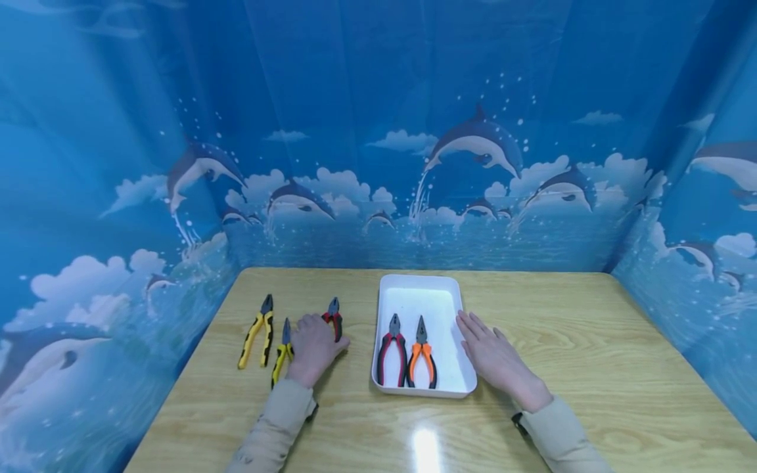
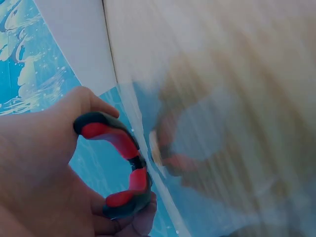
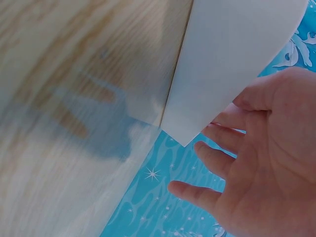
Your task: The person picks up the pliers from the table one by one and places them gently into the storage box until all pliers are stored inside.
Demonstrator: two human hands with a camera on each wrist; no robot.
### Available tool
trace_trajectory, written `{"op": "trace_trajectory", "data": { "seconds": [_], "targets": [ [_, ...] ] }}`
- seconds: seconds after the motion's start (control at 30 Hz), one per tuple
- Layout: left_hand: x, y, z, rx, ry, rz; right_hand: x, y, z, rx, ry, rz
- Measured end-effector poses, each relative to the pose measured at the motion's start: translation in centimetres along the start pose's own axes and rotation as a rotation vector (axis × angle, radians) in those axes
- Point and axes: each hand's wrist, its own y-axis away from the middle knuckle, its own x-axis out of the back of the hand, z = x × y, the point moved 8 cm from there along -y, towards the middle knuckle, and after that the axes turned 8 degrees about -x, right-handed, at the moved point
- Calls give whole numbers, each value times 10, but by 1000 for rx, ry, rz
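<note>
My left hand (image 1: pixel 313 347) grips small red-and-black pliers (image 1: pixel 334 317) by the handles, left of the white tray. In the left wrist view the thumb and fingers curve round the spread red-and-black handles (image 2: pixel 121 143); the plier head is hidden there. Against the right wall of the white tray (image 1: pixel 418 281) lie the fingers of my right hand (image 1: pixel 499 358), mostly straight. The right wrist view shows that hand (image 3: pixel 261 133) beside the tray's wall (image 3: pixel 222 64), holding nothing. Inside the tray, black-and-red pliers (image 1: pixel 393 351) and orange-handled long-nose pliers (image 1: pixel 422 355) lie side by side, heads pointing away.
Left of my left hand lie yellow-and-black long-nose pliers (image 1: pixel 280 361), partly covered by the hand. Farther left are larger yellow-and-black pliers (image 1: pixel 260 332). The wooden table (image 1: pixel 591 328) meets a blue dolphin-print curtain (image 1: pixel 378 131) at the back and sides.
</note>
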Motion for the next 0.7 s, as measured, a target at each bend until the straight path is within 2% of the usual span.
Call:
{"op": "trace_trajectory", "data": {
  "seconds": [0.1, 0.27, 0.37, 0.5, 0.7],
  "targets": [
    [5, 1, 2, -10, -4, 70, -1, -1, 1, -12, -2, -10],
    [19, 3, 7, -17, 39, 185, -1, 0, 1, -8, 4, -8],
    [28, 4, 12, -31, 19, 222, -1, 0, 1, -7, 4, -8],
    [37, 6, 18, -50, -21, 226, -1, -1, 1, -8, 2, -9],
    [38, 9, 28, -62, -21, 163, 0, -1, 0, 1, 13, -3]
  ]
}}
